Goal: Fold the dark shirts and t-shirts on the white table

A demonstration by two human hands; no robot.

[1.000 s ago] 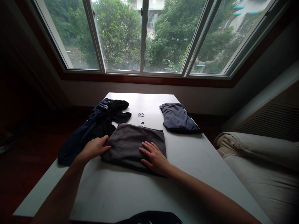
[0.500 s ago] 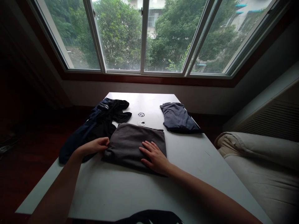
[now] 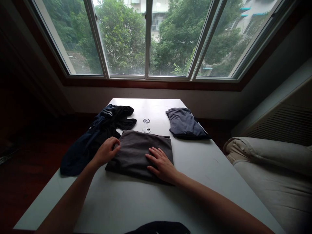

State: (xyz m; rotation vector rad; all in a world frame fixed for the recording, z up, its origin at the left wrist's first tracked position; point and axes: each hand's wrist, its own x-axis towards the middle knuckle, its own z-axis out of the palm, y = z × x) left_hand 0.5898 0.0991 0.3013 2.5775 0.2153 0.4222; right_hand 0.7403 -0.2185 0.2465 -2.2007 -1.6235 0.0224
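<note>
A folded dark grey garment (image 3: 136, 151) lies in the middle of a white table (image 3: 136, 201). My right hand (image 3: 162, 164) rests flat on its near right part, fingers spread. My left hand (image 3: 107, 151) is at the garment's left edge with fingers curled onto the fabric, seemingly gripping it. Just left of that hand lies a heap of dark navy and black clothes (image 3: 97, 133).
A folded blue-grey garment (image 3: 184, 123) lies at the table's far right. Two round cable holes (image 3: 146, 125) sit behind the grey garment. A beige sofa (image 3: 270, 169) stands to the right. A large window (image 3: 148, 39) runs along the far wall. Dark floor lies to the left.
My left hand has moved a little up and right along the grey garment's left edge and curled onto the fabric. The right hand has stayed flat in place.
</note>
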